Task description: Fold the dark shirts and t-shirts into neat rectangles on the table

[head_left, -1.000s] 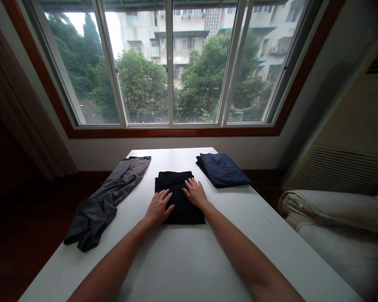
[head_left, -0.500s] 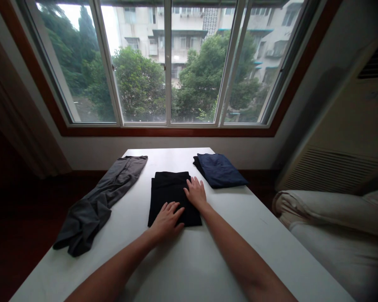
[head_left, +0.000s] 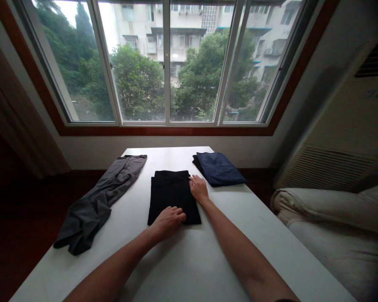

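Note:
A folded black garment [head_left: 170, 193] lies flat in the middle of the white table [head_left: 236, 235]. Over its near edge is my left hand [head_left: 169, 221], with fingers bent and drawn together; whether cloth is between them is hidden. My right hand [head_left: 199, 188] is at the garment's right edge, fingers apart and palm down, the fingertips by its upper right corner. Gray trousers [head_left: 103, 197] lie loosely spread along the table's left side. At the back right, a folded dark blue garment [head_left: 222, 169] rests on a black one.
Beyond the table's far edge is a wide window [head_left: 166, 63] with a brown frame. A beige padded seat [head_left: 330, 209] stands close to the right edge. A curtain [head_left: 22, 113] hangs at the left, and a vented appliance [head_left: 337, 134] stands at the right.
The fingers of my left hand have curled in from a spread pose. My right hand has shifted a little to the right, off the top of the black garment to its edge.

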A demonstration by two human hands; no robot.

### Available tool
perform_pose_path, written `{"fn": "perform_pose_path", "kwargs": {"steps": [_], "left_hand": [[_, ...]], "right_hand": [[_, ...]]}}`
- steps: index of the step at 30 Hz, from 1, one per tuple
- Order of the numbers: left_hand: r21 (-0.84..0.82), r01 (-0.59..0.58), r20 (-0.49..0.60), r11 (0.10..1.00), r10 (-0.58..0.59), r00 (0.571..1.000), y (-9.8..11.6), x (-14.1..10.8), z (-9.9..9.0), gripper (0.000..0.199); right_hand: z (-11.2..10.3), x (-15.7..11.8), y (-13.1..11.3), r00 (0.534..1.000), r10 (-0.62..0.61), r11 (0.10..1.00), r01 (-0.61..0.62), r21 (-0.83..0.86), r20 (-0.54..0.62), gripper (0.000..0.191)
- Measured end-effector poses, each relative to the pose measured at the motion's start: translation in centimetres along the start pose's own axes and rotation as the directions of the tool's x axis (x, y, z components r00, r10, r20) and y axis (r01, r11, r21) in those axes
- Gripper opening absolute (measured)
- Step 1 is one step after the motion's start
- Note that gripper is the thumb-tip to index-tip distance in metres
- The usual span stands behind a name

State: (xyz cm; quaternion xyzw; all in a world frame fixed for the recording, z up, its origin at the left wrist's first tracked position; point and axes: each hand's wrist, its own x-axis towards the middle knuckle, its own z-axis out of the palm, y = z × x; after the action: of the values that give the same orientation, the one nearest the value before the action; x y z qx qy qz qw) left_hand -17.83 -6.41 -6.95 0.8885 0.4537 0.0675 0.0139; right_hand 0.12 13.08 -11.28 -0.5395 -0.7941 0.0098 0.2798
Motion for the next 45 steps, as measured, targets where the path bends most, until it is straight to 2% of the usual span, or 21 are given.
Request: {"fn": "perform_pose_path", "kwargs": {"steps": [2,4,7,9,11,14,16,19,21,23,25,27,30,33,35,39,41,45], "left_hand": [[-0.057,-0.030,0.023,0.998,0.031,0.999,0.3,-0.2,-0.4,0.009],[-0.154,-0.081,0.052,0.985,0.090,0.995,0.6,-0.5,-0.9,0.009],[-0.316,-0.155,0.094,0.936,0.194,0.977,1.1,-1.0,-1.5,0.013],[-0.380,-0.170,0.125,0.909,0.233,0.964,1.2,-1.0,-1.6,0.015],[-0.406,-0.169,0.159,0.898,0.251,0.955,1.0,-1.0,-1.5,0.015],[-0.437,-0.155,0.198,0.886,0.263,0.944,0.8,-0.8,-1.4,0.015],[-0.466,-0.134,0.222,0.875,0.261,0.939,0.8,-0.8,-1.5,0.015],[-0.507,-0.085,0.257,0.858,0.245,0.935,1.3,-1.0,-1.8,0.013],[-0.580,-0.075,0.285,0.811,0.289,0.914,1.7,-1.1,-1.9,0.012],[-0.658,-0.081,0.248,0.749,0.317,0.915,1.8,-1.0,-1.9,0.013],[-0.652,-0.078,0.130,0.754,0.213,0.968,1.3,-0.7,-1.6,0.016],[-0.556,-0.025,-0.023,0.831,0.015,1.000,-0.1,-0.3,-1.0,0.019],[-0.366,0.103,-0.168,0.925,-0.174,0.970,-3.4,0.0,0.8,0.021],[-0.211,0.261,-0.161,0.942,-0.296,0.941,-6.8,-0.1,2.7,0.039],[-0.141,0.402,-0.122,0.905,-0.419,0.900,-8.3,-0.2,3.7,0.050],[-0.062,0.655,-0.087,0.753,-0.658,0.748,-10.4,-0.4,4.6,0.065],[-0.032,0.728,-0.087,0.685,-0.727,0.681,-11.3,-0.7,4.6,0.070],[-0.005,0.811,-0.136,0.585,-0.804,0.579,-13.1,-1.9,4.5,0.071]], "right_hand": [[-0.2,0.0,-1.1,0.995,-0.103,0.992,0.102,0.075,0.013,0.042],[-0.3,-0.2,-2.1,0.970,-0.227,0.965,0.212,0.155,0.089,0.043],[0.1,-0.9,-3.3,0.887,-0.382,0.917,0.327,0.230,0.259,0.046],[0.5,-1.2,-3.4,0.860,-0.367,0.929,0.317,0.194,0.355,0.051],[0.6,-1.3,-2.9,0.879,-0.262,0.965,0.243,0.099,0.398,0.057],[0.4,-1.1,-1.6,0.935,-0.076,0.994,0.098,-0.047,0.346,0.060],[0.1,-1.0,-1.1,0.957,-0.019,0.994,0.049,-0.097,0.289,0.059],[-0.1,-1.1,-1.5,0.966,-0.077,0.993,0.097,-0.071,0.246,0.055],[0.0,-1.3,-2.3,0.947,-0.156,0.986,0.168,-0.019,0.281,0.053],[0.2,-1.6,-3.1,0.920,-0.203,0.978,0.210,0.015,0.335,0.052],[0.4,-1.8,-3.5,0.909,-0.215,0.975,0.220,0.027,0.358,0.050],[0.4,-1.9,-3.5,0.911,-0.218,0.975,0.220,0.035,0.349,0.050],[0.4,-2.0,-3.5,0.913,-0.217,0.975,0.216,0.042,0.345,0.050],[0.5,-2.0,-3.6,0.907,-0.224,0.974,0.221,0.050,0.355,0.051],[0.6,-2.1,-3.7,0.903,-0.236,0.971,0.228,0.066,0.358,0.052],[0.7,-2.1,-3.8,0.901,-0.262,0.965,0.233,0.124,0.346,0.053],[0.5,-2.0,-3.9,0.907,-0.261,0.963,0.222,0.153,0.330,0.049],[-0.9,-1.9,-4.9,0.923,-0.262,0.961,0.222,0.166,0.281,0.041]]}}
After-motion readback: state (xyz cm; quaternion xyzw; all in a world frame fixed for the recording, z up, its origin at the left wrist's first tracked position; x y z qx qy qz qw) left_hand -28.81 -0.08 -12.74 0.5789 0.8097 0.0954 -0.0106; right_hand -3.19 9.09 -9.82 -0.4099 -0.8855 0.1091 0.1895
